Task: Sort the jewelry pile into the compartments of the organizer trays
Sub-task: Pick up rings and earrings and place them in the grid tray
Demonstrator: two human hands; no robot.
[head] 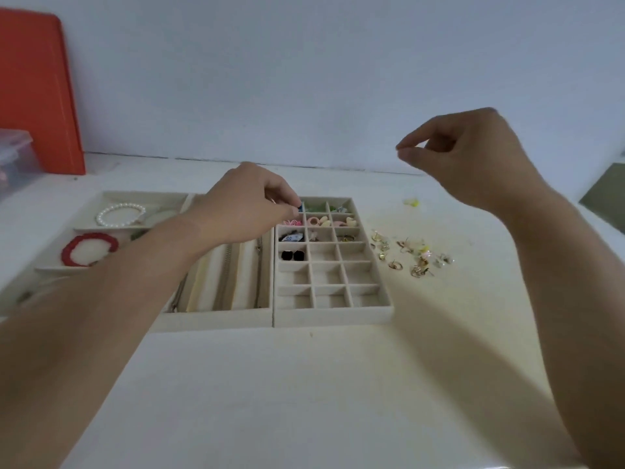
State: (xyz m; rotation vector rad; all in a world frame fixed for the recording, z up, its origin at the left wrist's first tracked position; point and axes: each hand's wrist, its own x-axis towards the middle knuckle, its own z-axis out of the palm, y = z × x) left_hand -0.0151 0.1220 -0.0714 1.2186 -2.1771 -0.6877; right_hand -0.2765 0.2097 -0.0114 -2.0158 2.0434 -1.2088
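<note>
Three beige organizer trays lie side by side on the white table. The grid tray (333,318) on the right holds small coloured pieces in its far compartments and two black studs (293,255) lower down. My left hand (243,206) hovers over the grid tray's far left corner and pinches a small blue piece (300,207). My right hand (473,157) is raised above the table with thumb and forefinger pinched together; whether anything is between them cannot be seen. The jewelry pile (411,253) of small gold earrings lies right of the grid tray.
The middle tray (216,321) has long slots with chains. The left tray (88,228) holds a pearl bracelet (120,214) and a red bracelet (89,248). An orange board (37,93) and a clear plastic box (15,157) stand at the far left. A yellow piece (412,202) lies alone.
</note>
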